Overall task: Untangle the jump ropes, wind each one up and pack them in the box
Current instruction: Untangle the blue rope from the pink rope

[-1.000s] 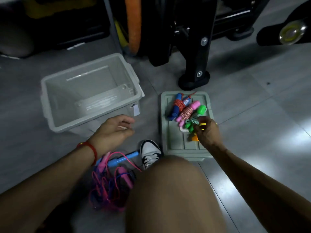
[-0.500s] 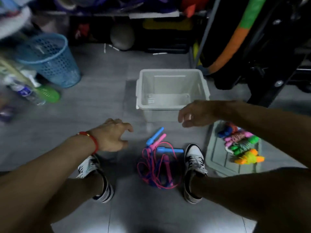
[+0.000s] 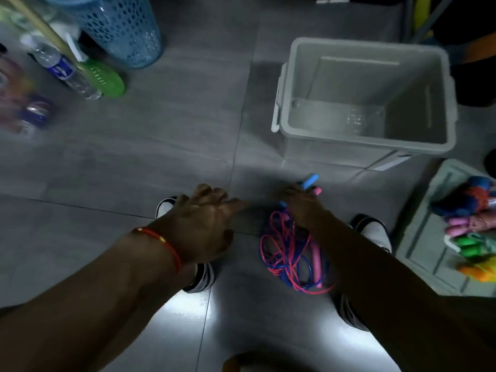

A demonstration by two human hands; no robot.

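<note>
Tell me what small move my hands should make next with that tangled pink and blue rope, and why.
Probably lift the blue handle that your right hand reaches, pulling it clear of the pink and blue tangle. The ropes lie knotted together on the floor, and the box is empty.

light: dim | glare: bright patches on floor (image 3: 185,312) tiles near bottom | blur: bottles (image 3: 64,73) at left edge smeared | edges: wide-angle bending
</note>
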